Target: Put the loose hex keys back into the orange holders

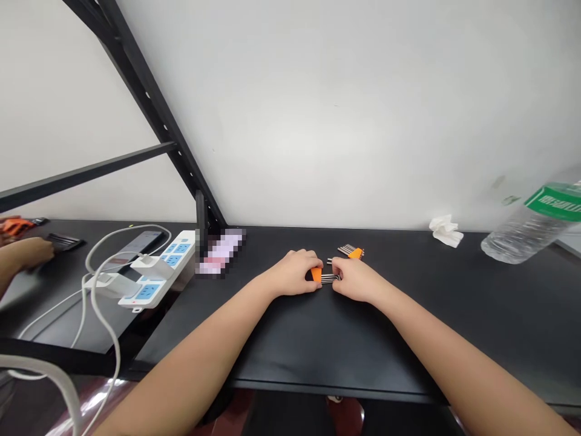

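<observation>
Black table (318,339) against white wall (345,109), left hand (294,274) and right hand (354,280) gripping hex-key set (323,277) (orange holder)

Both hands resting on the black tabletop (318,339) near its back edge. Left hand (295,272) closed round the orange holder (316,274) of a hex key set, right hand (354,280) pinching its metal keys (330,278). Second orange hex key set (351,251) just behind, closer to the back edge. Crumpled tissue (446,231) and lying plastic bottle (531,227) toward the back right corner. White power strip (158,269) at the left edge.
</observation>
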A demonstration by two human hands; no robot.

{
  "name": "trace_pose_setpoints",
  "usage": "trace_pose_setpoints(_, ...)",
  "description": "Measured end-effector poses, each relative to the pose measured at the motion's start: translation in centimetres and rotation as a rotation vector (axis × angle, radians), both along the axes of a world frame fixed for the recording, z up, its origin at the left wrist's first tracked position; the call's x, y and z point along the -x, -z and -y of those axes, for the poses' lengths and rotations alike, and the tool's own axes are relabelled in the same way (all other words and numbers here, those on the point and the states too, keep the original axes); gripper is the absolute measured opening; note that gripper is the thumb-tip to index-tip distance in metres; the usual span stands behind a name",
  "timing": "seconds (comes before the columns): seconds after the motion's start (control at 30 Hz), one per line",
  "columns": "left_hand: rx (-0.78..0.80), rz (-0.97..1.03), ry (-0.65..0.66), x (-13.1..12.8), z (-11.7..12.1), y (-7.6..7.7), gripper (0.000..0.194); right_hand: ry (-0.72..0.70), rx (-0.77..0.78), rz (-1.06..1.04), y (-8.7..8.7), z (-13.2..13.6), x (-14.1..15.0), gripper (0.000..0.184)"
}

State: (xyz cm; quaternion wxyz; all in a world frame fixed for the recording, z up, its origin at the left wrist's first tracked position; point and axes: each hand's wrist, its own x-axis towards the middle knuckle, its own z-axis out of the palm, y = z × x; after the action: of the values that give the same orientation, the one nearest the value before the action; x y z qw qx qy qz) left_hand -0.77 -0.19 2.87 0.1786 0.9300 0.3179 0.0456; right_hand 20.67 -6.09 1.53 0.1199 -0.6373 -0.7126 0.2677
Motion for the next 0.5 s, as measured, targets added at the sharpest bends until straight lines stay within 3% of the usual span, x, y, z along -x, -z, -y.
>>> trace_pose_setpoints(0.5, -0.062, -0.019, 0.0, -0.23, 0.13, -0.29, 0.027, -0.005, -0.004, 0.069, -0.19, 0.13, 0.29, 0.02)
